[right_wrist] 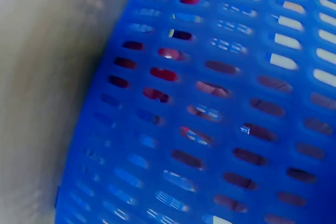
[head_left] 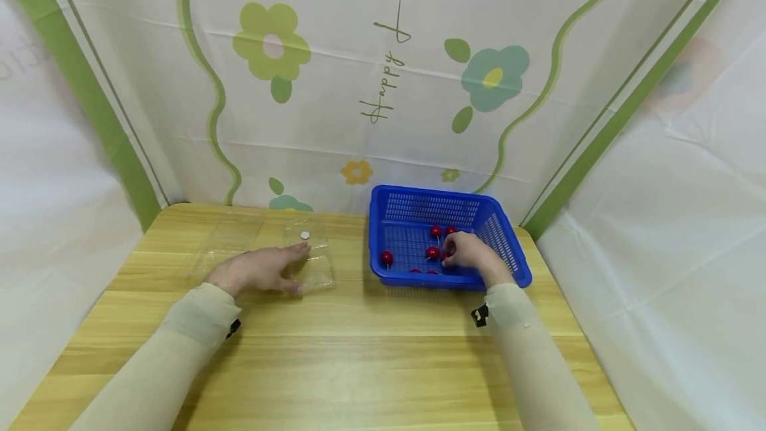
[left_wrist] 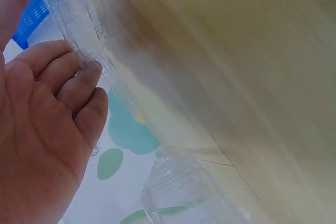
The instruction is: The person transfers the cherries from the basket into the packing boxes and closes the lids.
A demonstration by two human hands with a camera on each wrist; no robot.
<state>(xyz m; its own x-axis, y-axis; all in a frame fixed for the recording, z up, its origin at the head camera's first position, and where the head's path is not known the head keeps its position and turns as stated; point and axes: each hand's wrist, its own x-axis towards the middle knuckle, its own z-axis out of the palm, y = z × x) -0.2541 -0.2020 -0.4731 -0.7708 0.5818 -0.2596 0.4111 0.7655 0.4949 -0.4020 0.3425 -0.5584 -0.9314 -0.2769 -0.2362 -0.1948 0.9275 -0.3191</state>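
My left hand (head_left: 263, 269) rests at a clear plastic box (head_left: 317, 273), thumb and fingers apart. In the left wrist view, its fingertips (left_wrist: 93, 69) touch the box's clear edge. A small white disc (head_left: 305, 235) shows on the box's far part. My right hand (head_left: 469, 253) reaches into a blue basket (head_left: 450, 282), fingers curled at a red cherry (head_left: 445, 255) that they partly cover. Several more red cherries with pale stems, such as one cherry (head_left: 386, 258) at the left, lie on the basket floor. Through the slots of the basket wall (right_wrist: 173, 114), the right wrist view shows bits of red and of the hand.
Another clear plastic box (head_left: 230, 235) lies on the wooden table (head_left: 353, 351) at the back left. A printed cloth (head_left: 335, 105) hangs behind the table's far edge, and white cloth walls stand at both sides.
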